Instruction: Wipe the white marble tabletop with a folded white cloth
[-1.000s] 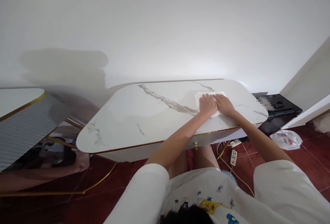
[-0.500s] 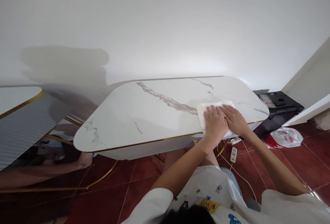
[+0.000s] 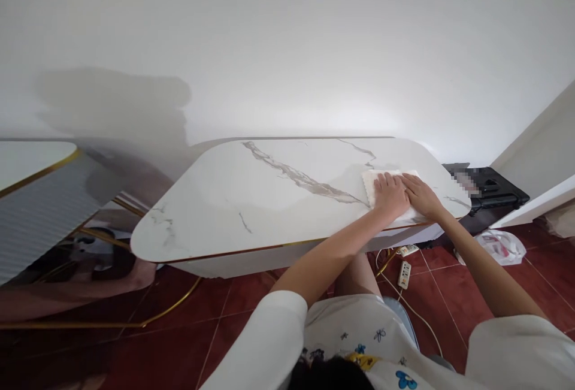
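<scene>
A folded white cloth (image 3: 369, 185) with a scalloped edge lies on the right part of a marble-patterned white tabletop (image 3: 215, 198). My left hand (image 3: 390, 193) presses down on the cloth, its fingers stretched out and pointing away from me. Beside it, my right hand (image 3: 421, 197) lies flat over the cloth's right part, with fingers extended and angled left toward the left hand. The two hands touch or nearly touch at the fingers. Much of the cloth is hidden beneath them. A thin gold trim (image 3: 251, 248) runs along the tabletop's front edge.
A pale wall (image 3: 287, 48) stands behind the table. To the right is a black case (image 3: 501, 189), with a plastic bag (image 3: 501, 247) on the red tiles. A power strip (image 3: 404, 275) and cable lie below. At left are another gold-trimmed table (image 3: 36, 165) and a person's arm (image 3: 81, 294).
Both hands and the white cloth have slid to the right and slightly away from me across the tabletop. The camera view has shifted slightly.
</scene>
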Motion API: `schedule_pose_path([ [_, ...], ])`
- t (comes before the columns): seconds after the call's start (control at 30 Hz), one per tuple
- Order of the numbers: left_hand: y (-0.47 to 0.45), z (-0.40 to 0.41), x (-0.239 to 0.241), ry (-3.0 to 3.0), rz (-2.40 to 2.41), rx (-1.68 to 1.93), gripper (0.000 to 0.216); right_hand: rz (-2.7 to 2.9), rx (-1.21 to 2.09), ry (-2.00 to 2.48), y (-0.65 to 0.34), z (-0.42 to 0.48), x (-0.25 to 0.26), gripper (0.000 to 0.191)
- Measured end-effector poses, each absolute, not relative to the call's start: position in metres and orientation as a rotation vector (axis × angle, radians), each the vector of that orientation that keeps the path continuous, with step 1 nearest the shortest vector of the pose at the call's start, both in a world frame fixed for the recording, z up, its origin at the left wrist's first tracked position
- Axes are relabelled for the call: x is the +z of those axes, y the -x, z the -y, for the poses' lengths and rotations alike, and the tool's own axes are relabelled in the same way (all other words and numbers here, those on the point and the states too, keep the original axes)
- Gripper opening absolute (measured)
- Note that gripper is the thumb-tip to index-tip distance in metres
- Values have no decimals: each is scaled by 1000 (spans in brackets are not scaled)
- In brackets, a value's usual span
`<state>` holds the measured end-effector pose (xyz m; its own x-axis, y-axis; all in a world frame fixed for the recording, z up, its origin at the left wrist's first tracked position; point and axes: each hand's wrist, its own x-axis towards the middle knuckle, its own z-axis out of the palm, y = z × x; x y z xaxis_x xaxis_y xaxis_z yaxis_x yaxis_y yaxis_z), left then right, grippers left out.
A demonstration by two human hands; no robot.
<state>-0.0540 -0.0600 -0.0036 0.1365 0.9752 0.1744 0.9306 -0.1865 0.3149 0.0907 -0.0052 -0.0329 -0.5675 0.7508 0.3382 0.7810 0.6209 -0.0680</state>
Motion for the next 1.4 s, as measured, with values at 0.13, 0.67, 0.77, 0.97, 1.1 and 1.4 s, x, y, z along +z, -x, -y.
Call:
schedule_pose_path([
  [0.13, 66, 21, -3, -2235, -1958, 575, 51, 2511, -128, 1280, -75, -35, -30, 52],
  [0.67, 113, -101, -6, -2190, -2042, 689, 41, 2421, -29, 1496, -13, -148, -17, 52],
  [0.77, 122, -118, -8, -2181, -2070, 713, 40, 2419, -12, 1500, -1, -163, -14, 52],
  [0.97, 138, -149, -9, -2142, -2130, 696, 38, 2427, 45, 1473, 21, -195, -12, 53],
  [1.1, 145, -161, -9, -2146, -2140, 695, 38, 2424, 47, 1427, 26, -210, -15, 52],
  [1.4, 133, -168, -6, -2122, -2152, 678, 39, 2468, 112, 1297, 8, -232, -24, 52],
])
